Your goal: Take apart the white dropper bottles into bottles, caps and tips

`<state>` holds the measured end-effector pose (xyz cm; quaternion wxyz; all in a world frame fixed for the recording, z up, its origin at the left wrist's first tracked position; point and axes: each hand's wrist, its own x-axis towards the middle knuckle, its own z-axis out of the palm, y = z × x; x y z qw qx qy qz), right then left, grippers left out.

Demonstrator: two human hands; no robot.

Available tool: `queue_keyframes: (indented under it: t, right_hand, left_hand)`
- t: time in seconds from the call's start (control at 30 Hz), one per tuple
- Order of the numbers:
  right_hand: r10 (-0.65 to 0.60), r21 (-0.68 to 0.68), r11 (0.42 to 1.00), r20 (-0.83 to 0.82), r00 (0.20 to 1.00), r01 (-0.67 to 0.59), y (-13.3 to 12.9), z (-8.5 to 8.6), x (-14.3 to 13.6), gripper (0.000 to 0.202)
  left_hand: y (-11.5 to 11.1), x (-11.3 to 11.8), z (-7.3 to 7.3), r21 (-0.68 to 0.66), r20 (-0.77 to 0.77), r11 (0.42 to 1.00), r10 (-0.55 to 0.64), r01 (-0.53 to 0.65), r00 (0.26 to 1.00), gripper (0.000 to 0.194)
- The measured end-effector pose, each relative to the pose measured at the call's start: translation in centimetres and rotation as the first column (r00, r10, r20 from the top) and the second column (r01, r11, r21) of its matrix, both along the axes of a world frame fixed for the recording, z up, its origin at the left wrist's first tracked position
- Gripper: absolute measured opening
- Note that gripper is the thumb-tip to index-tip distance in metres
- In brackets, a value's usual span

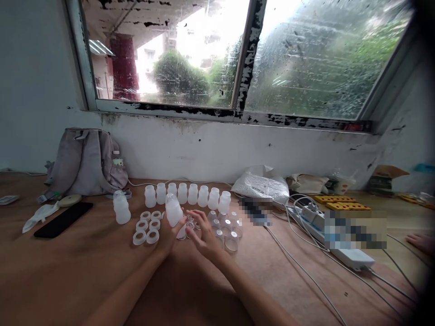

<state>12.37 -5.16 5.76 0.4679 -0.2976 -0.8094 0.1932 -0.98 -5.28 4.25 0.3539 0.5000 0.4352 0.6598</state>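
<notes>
My left hand (167, 233) is closed around a frosted baby bottle (173, 212), which tilts slightly to the left. Just to its right, my right hand (205, 234) has its fingers apart and nothing in it. Small clear pieces (189, 225), perhaps teats, lie between and partly under my hands. On the left are several white screw rings (139, 237) laid out in two columns. Clear domed caps (231, 243) stand to the right of my right hand. A row of frosted bottles (193, 194) lines the back, and another bottle (121, 208) stands alone at the left.
A grey backpack (81, 158) leans on the wall, with a black phone (63, 220) in front. A silver padded bag (261, 183) lies behind the caps. On the right, a white power strip (353, 258) trails cables. Another person's hand (421, 242) shows at the right edge.
</notes>
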Motion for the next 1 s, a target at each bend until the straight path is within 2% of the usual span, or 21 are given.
queue_keyframes:
  t: [0.07, 0.13, 0.2, 0.27, 0.33, 0.4, 0.47, 0.5, 0.53, 0.6, 0.77, 0.87, 0.93, 1.0]
  right_hand:
    - [-0.009, -0.069, 0.998, -0.097, 0.995, 0.002, 0.2, 0.5, 0.4, 0.038]
    - [0.003, -0.172, 0.984, -0.215, 0.977, -0.041, 0.4, 0.8, 0.6, 0.041]
    - [0.01, -0.285, 0.953, -0.316, 0.949, -0.105, 0.7, 0.8, 0.5, 0.037]
    - [-0.004, -0.37, 0.917, -0.383, 0.924, -0.15, 1.0, 0.7, 0.5, 0.031]
    - [-0.017, -0.431, 0.883, -0.423, 0.906, -0.184, 1.5, 0.7, 0.6, 0.033]
    - [-0.06, -0.471, 0.858, -0.486, 0.872, -0.204, 2.3, 0.7, 1.1, 0.038]
    - [-0.144, -0.477, 0.862, -0.557, 0.818, -0.173, 3.2, 0.9, 1.9, 0.042]
    - [-0.192, -0.469, 0.873, -0.582, 0.79, -0.133, 3.6, 1.0, 2.3, 0.044]
    - [-0.233, -0.456, 0.886, -0.593, 0.771, -0.083, 4.0, 1.1, 2.8, 0.045]
    - [-0.283, -0.431, 0.902, -0.577, 0.766, 0.009, 4.6, 1.2, 3.5, 0.045]
    - [-0.304, -0.372, 0.921, -0.499, 0.812, 0.115, 4.6, 1.8, 4.6, 0.046]
    - [-0.319, -0.329, 0.926, -0.413, 0.853, 0.186, 3.9, 2.1, 6.5, 0.046]
    - [-0.371, -0.292, 0.914, -0.327, 0.869, 0.281, 3.3, 2.0, 8.7, 0.044]
    - [-0.484, -0.286, 0.863, -0.232, 0.844, 0.416, 2.6, 1.4, 11.1, 0.042]
  left_hand:
    - [-0.2, -0.5, 0.1, 0.028, -0.194, 0.996, 0.092, -0.088, 0.977, 0.03]
    - [-0.5, -0.6, 0.0, 0.04, -0.382, 0.996, 0.087, -0.078, 0.92, 0.029]
    - [-0.8, -0.2, -0.2, 0.005, -0.461, 0.999, -0.026, 0.032, 0.887, 0.032]
    - [-1.0, 0.4, -0.1, -0.082, -0.393, 0.977, -0.215, 0.199, 0.894, 0.035]
    - [-1.4, 0.8, 0.2, -0.198, -0.207, 0.897, -0.432, 0.395, 0.878, 0.032]
    - [-1.9, 0.9, 0.7, -0.296, -0.003, 0.752, -0.618, 0.589, 0.786, 0.03]
    - [-2.4, 0.8, 1.0, -0.357, 0.125, 0.606, -0.723, 0.711, 0.68, 0.035]
    - [-2.6, 0.8, 1.0, -0.374, 0.154, 0.561, -0.747, 0.738, 0.646, 0.038]
    - [-2.7, 0.8, 1.0, -0.384, 0.167, 0.54, -0.757, 0.749, 0.632, 0.04]
    - [-2.8, 0.9, 0.6, -0.369, 0.172, 0.569, -0.735, 0.734, 0.656, 0.041]
    - [-2.0, 1.4, -0.8, -0.267, 0.208, 0.759, -0.557, 0.594, 0.804, 0.036]
    - [-1.7, 1.2, -1.2, -0.243, 0.222, 0.834, -0.449, 0.495, 0.865, 0.032]
    - [-1.6, 1.1, -1.1, -0.223, 0.233, 0.869, -0.393, 0.442, 0.89, 0.027]
    - [-1.6, 1.1, -0.9, -0.211, 0.247, 0.892, -0.347, 0.4, 0.905, 0.022]
